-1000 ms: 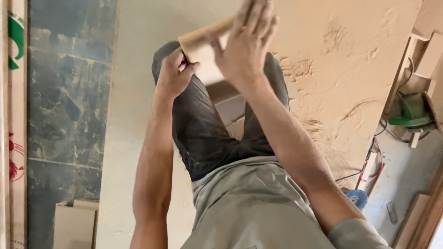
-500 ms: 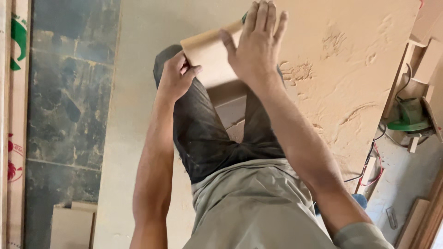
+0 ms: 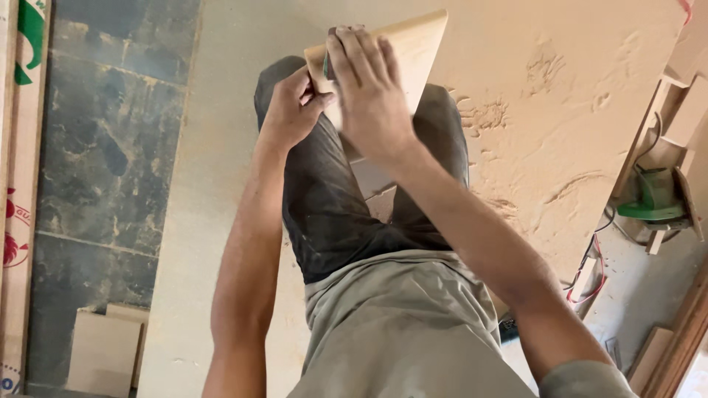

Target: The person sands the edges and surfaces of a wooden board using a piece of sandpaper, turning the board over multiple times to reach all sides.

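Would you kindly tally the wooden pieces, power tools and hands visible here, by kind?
Hands: 2, left hand and right hand, both on the held board.
Wooden boards: 3, the held board, plus two leaning boards.
Green power tool: 1.
Total: 6.
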